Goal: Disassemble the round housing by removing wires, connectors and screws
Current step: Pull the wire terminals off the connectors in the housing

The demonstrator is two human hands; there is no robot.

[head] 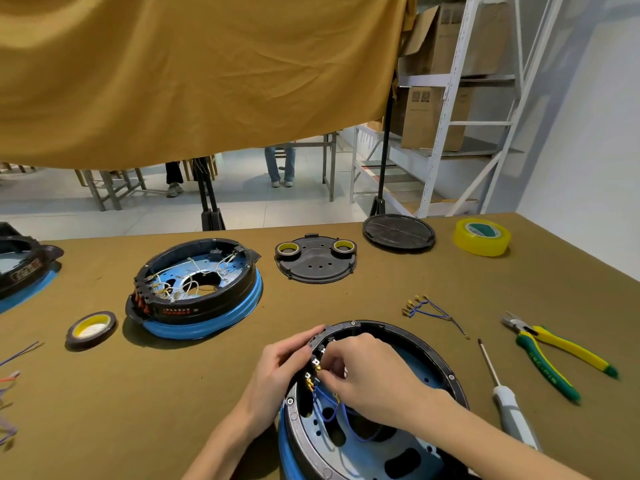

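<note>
A round black and blue housing (433, 372) lies at the near edge of the table, its inside facing up. Blue wires (329, 408) with brass connectors run along its left inner wall. My left hand (280, 365) grips the housing's left rim from outside. My right hand (367, 372) reaches inside and pinches a connector at the terminal block (315, 367). The fingertips hide the connector itself.
A second housing (197, 289) with white wires sits left of centre, a third (20, 271) at the far left. Removed blue wires (429, 308), a screwdriver (502, 396) and pliers (554, 355) lie to the right. Tape rolls (90, 329), (482, 236) and black covers (317, 259), (398, 233) lie behind.
</note>
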